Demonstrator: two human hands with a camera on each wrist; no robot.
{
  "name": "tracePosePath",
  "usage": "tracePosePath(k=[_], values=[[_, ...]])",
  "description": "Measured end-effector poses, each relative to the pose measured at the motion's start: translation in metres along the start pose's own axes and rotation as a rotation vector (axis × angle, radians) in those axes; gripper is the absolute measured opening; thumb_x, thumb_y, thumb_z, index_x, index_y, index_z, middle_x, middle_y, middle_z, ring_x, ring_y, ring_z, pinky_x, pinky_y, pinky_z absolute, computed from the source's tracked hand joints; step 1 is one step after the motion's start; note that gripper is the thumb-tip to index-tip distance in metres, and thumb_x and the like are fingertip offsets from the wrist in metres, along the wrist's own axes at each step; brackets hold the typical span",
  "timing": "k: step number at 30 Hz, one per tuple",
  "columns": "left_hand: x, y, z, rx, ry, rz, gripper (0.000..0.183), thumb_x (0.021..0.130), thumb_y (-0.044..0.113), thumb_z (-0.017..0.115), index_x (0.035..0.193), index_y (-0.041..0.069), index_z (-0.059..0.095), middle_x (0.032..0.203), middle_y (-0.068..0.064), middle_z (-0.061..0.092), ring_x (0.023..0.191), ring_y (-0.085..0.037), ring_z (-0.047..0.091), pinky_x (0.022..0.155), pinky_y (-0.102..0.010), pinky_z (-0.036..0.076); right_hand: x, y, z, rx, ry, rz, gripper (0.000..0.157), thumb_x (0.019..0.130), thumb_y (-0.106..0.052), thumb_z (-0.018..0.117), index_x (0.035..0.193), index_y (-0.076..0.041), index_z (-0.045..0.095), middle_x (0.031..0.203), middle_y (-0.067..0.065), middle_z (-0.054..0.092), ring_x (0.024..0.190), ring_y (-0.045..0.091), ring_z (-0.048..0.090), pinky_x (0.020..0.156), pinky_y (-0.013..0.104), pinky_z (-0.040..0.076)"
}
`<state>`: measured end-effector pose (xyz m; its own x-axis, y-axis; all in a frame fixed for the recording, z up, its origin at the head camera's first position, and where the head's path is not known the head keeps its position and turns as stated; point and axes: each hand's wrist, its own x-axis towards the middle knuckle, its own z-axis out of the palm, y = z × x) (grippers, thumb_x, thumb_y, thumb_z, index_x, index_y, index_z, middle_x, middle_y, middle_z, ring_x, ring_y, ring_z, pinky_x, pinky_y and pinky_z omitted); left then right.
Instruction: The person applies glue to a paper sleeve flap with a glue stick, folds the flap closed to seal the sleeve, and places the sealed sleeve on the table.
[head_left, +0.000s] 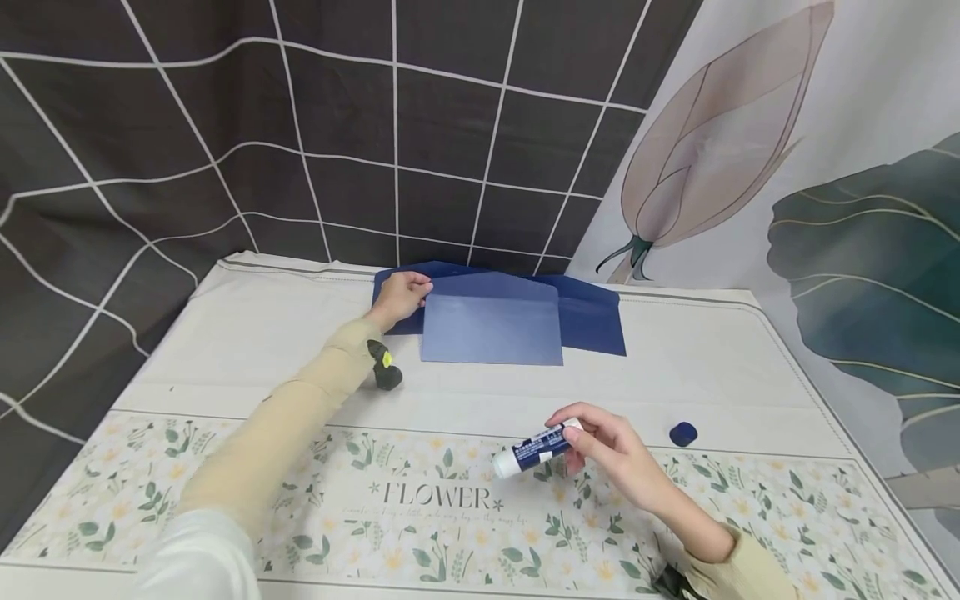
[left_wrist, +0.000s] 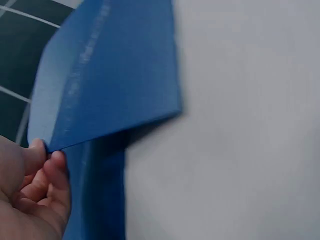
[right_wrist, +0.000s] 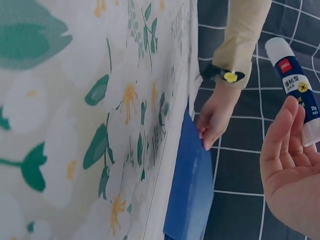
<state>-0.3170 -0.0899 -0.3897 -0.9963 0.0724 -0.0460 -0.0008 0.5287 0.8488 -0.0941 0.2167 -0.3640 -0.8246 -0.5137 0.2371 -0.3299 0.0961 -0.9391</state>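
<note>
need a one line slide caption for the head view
Left hand pinches the front blue envelope while the right hand holds a glue stick over a flowered tablecloth.

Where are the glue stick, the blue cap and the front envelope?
Glue stick (head_left: 540,448): head view, on the middle of its blue label.
Blue cap (head_left: 683,433): head view, on the middle of its visible surface.
Front envelope (head_left: 491,327): head view, on its body, below the flap's fold.

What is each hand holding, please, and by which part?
The left hand pinches the front blue envelope by its left edge; the right hand holds the glue stick by its palm-side end.
</note>
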Motion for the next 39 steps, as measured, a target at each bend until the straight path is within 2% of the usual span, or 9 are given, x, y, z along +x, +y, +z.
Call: tracePosePath(k=[3,6,10,14,20,25,29,34,39], values=[[-0.011,0.007,-0.005,-0.095,-0.046,-0.033,0.032,0.098,0.012,0.053,0.122,-0.008,0.059,0.108,-0.022,0.067,0.065,-0.004,0.057,0.064,-0.012,0.049,-0.001,0.000,-0.002,-0.003,0.055,-0.031,0.030,0.098,0.004,0.039,0.112,-0.009,0.062,0.067,0.007,0.057,0.053,0.019,0.053,0.048,0.031,0.048],[-0.025,0.012,-0.009,-0.137,-0.092,-0.044,0.031,0.097,0.009,0.054,0.122,-0.010,0.058,0.100,-0.019,0.068,0.058,0.001,0.054,0.061,-0.010,0.049,-0.003,0.000,-0.004,0.006,0.101,-0.043,0.035,0.098,0.005,0.037,0.110,-0.015,0.063,0.069,-0.002,0.059,0.052,0.018,0.051,0.046,0.032,0.046],[-0.044,0.013,-0.010,-0.149,-0.151,-0.055,0.032,0.096,0.008,0.056,0.122,-0.010,0.058,0.087,-0.010,0.068,0.056,0.001,0.054,0.060,-0.012,0.050,-0.007,-0.001,-0.007,-0.002,0.135,-0.023,0.031,0.099,0.002,0.036,0.109,-0.010,0.063,0.071,-0.007,0.060,0.052,0.016,0.051,0.047,0.031,0.046],[-0.068,0.010,-0.007,-0.147,-0.210,-0.068,0.033,0.096,0.009,0.057,0.123,-0.010,0.057,0.078,-0.004,0.068,0.058,-0.001,0.056,0.062,-0.015,0.052,-0.013,-0.001,-0.008,-0.005,0.139,-0.009,0.026,0.099,0.001,0.035,0.107,0.002,0.060,0.069,-0.004,0.059,0.052,0.015,0.050,0.046,0.031,0.045],[-0.104,0.003,0.003,-0.163,-0.280,-0.037,0.031,0.095,0.007,0.057,0.120,-0.010,0.058,0.069,0.000,0.064,0.059,-0.004,0.057,0.062,-0.018,0.054,-0.017,-0.001,-0.008,0.033,0.125,-0.012,0.032,0.099,0.003,0.034,0.106,-0.007,0.063,0.066,-0.002,0.057,0.051,0.016,0.048,0.043,0.033,0.042],[-0.127,-0.002,0.010,-0.161,-0.310,-0.013,0.028,0.094,0.006,0.057,0.117,-0.011,0.059,0.067,-0.001,0.064,0.059,-0.005,0.057,0.061,-0.020,0.054,-0.016,-0.003,-0.008,0.036,0.188,0.007,0.038,0.100,0.000,0.034,0.101,-0.016,0.067,0.068,-0.008,0.064,0.052,0.013,0.056,0.043,0.031,0.045],[-0.141,-0.006,0.013,-0.160,-0.341,-0.032,0.028,0.095,0.006,0.056,0.117,-0.010,0.059,0.066,-0.001,0.063,0.057,-0.005,0.057,0.058,-0.018,0.053,-0.016,-0.004,-0.008,0.041,0.222,0.034,0.039,0.102,-0.004,0.032,0.100,-0.019,0.068,0.068,-0.010,0.065,0.054,0.009,0.061,0.043,0.030,0.046],[-0.151,-0.010,0.017,-0.176,-0.374,-0.058,0.025,0.095,0.004,0.056,0.114,-0.011,0.060,0.067,-0.003,0.065,0.056,-0.005,0.058,0.055,-0.017,0.051,-0.018,-0.003,-0.007,0.035,0.212,0.028,0.040,0.105,-0.009,0.025,0.100,-0.016,0.064,0.068,-0.010,0.065,0.053,0.010,0.061,0.042,0.032,0.044],[-0.155,-0.014,0.021,-0.149,-0.350,-0.067,0.021,0.093,0.003,0.058,0.109,-0.008,0.063,0.072,-0.008,0.069,0.054,-0.005,0.059,0.055,-0.018,0.051,-0.017,0.000,-0.006,0.064,0.190,0.030,0.038,0.106,-0.012,0.021,0.107,-0.015,0.059,0.067,-0.010,0.061,0.048,0.013,0.054,0.040,0.034,0.042]])
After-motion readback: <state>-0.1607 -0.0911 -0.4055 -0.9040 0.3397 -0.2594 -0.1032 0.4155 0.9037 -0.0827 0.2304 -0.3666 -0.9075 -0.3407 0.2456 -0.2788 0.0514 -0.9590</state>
